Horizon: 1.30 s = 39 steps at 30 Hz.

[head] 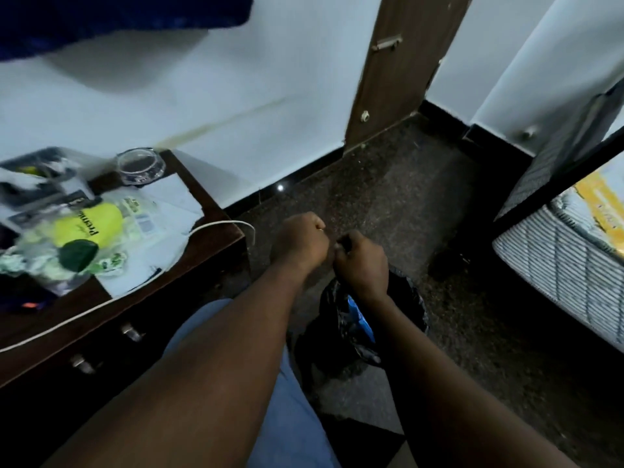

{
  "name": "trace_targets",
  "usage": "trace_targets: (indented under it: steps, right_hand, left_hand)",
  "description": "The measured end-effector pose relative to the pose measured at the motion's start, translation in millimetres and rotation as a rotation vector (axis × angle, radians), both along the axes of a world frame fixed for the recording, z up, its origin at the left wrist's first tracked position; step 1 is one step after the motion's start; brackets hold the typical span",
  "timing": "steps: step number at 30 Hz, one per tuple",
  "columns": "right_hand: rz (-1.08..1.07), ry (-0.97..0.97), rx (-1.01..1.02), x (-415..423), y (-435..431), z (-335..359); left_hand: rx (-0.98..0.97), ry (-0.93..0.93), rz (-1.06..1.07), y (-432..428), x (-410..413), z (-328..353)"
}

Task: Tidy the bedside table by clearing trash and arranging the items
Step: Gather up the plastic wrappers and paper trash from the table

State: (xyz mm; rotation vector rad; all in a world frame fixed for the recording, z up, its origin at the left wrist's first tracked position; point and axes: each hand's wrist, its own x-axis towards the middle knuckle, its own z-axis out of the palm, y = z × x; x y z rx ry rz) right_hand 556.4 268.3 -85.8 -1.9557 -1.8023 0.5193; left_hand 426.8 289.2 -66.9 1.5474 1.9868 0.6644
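Head view shows my left hand (299, 239) and right hand (361, 265) fisted close together on the neck of the black trash bag (341, 319), beside the bedside table (221, 228), where an uneven pull could tear it and spill rubbish.

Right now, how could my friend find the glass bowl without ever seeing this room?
Look at the dark wooden bedside table against the white wall on the left. Go to its far corner, just behind the white paper. The glass bowl sits there, the only round, see-through thing, unlike the yellow-green packet nearby.
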Motion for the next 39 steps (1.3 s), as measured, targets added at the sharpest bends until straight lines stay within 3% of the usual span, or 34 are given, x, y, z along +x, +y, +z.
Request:
trace_targets:
  steps: [7, 15, 20, 27, 31, 39]
  right_hand:
    - [0.218, 0.02, 0.102, -93, -2, 65]
    - [0.633, 0.037, -0.033, -255, -16, 105]
    - [0.73, -0.03, -0.102, -329, -37, 90]
    - [0.711, -0.207, -0.154, -375, -31, 69]
    - [0.733, -0.223, -0.153, -389, -17, 53]
    - [0.959, -0.548, -0.117, -430, -10, 32]
  left_hand:
    - [0.221, 0.258, 0.054, -51, -111, 55]
    - [0.106, 0.383, 0.176, -150, -288, 63]
    - [0.072, 0.396, 0.235, -191, -364, 55]
    - [0.057, 0.237, 0.382, -183, -403, 30]
    - [0.007, 0.27, 0.344, -172, -409, 26]
    - [-0.032, 0.327, 0.393, -162, -435, 19]
